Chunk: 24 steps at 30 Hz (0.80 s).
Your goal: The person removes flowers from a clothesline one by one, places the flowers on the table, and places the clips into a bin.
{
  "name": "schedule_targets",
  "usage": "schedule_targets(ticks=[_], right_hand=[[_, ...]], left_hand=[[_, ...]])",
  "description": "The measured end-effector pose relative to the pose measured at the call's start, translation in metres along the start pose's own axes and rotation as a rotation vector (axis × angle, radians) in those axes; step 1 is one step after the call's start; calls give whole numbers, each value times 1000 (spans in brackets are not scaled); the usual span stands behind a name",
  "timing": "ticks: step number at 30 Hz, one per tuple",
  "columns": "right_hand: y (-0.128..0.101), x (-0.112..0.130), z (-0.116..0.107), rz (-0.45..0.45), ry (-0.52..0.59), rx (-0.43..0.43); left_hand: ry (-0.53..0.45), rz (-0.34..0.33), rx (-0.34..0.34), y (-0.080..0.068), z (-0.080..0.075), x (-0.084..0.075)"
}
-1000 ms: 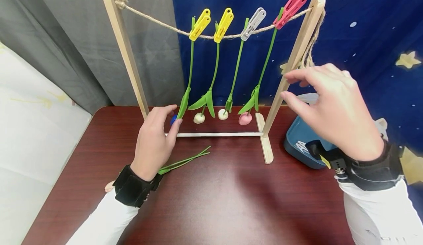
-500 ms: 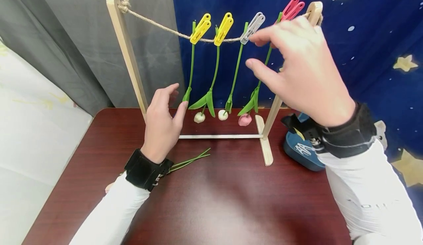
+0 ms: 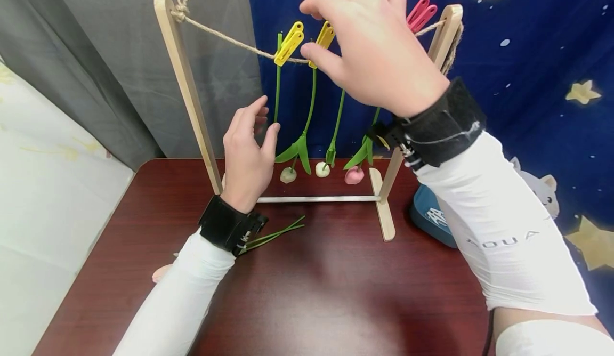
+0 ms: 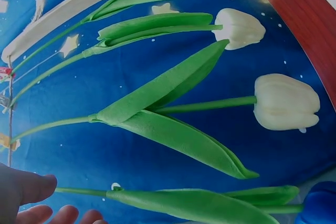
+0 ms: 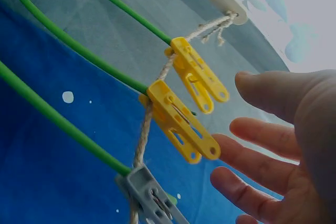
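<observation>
"Where is the right hand (image 3: 374, 52)?"

"Up at the rope (image 5: 143, 135), thumb and fingers apart, right by the second yellow clip (image 3: 324, 39). Whether a fingertip touches it, the views do not tell."

"And the left hand (image 3: 249, 156)?"

"Lower, next to the blue flower (image 4: 319, 205) — thumb and fingers apart too, the thumb tip just beside the green stem (image 3: 277, 89). Contact there cannot be told either."

"How does that flower hang?"

"Bloom down, from the left yellow clip (image 3: 290, 46). The hand hides its bloom in the head view; the left wrist view shows it."

"What else hangs there?"

"A white flower (image 4: 286, 102) under the second yellow clip, a smaller-looking white bloom (image 4: 240, 28) under the grey clip (image 5: 144, 182), and a pink flower (image 3: 354, 175) under the pink clip (image 3: 422, 15)."

"And around them?"

"The wooden frame (image 3: 190, 89) carries the rope and stands on the dark red table (image 3: 336, 292). Loose stems (image 3: 283, 231) lie there near the left cuff — and a blue container (image 3: 431, 215) sits to the right, partly behind the right sleeve (image 3: 508, 228)."
</observation>
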State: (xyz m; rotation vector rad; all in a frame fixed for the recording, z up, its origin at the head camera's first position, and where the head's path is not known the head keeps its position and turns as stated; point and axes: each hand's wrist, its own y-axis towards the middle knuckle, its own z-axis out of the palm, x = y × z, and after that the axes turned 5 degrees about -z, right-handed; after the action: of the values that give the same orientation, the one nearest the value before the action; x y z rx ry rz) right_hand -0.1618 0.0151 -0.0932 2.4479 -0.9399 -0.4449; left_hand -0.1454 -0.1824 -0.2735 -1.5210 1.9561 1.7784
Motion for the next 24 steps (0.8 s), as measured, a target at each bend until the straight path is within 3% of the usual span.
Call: schedule_targets(ticks=[9, 24], right_hand=[[18, 3, 8, 26, 9, 101], [21, 2, 10, 11, 18, 57]], left_hand=[[-39, -25, -4, 12, 13, 4], [-49, -28, -3, 18, 21, 5]])
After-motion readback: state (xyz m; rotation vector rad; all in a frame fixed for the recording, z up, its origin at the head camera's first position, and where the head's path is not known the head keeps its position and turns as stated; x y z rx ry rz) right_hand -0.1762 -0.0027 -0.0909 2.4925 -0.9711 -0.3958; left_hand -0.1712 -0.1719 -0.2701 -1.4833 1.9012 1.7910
